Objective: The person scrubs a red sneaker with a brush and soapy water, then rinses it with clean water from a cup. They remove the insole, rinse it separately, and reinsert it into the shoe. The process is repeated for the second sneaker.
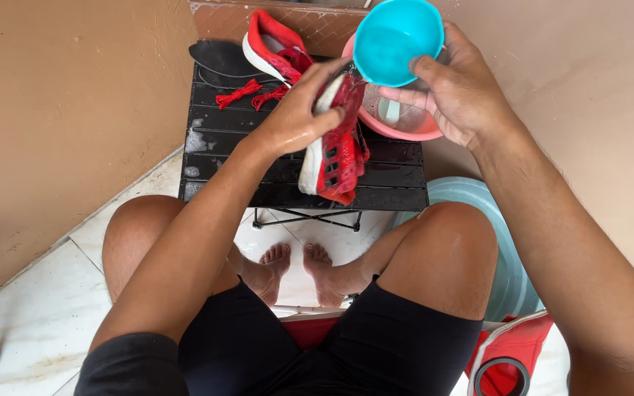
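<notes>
Over the black table (258, 192): left hand (299, 117) clamps a red shoe (337, 147); right hand (456, 88) grips a tilted blue bowl (396, 40) just above it.

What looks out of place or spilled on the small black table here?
The black folding table is wet, with soap foam on its left slats. Red laces lie loose beside the second red shoe, pulled out of it. The left hand holds a red shoe; the right hand tilts a turquoise bowl over it.

Table's left slats (221, 158) free; second shoe (273, 44), laces (240, 94) at back.
</notes>
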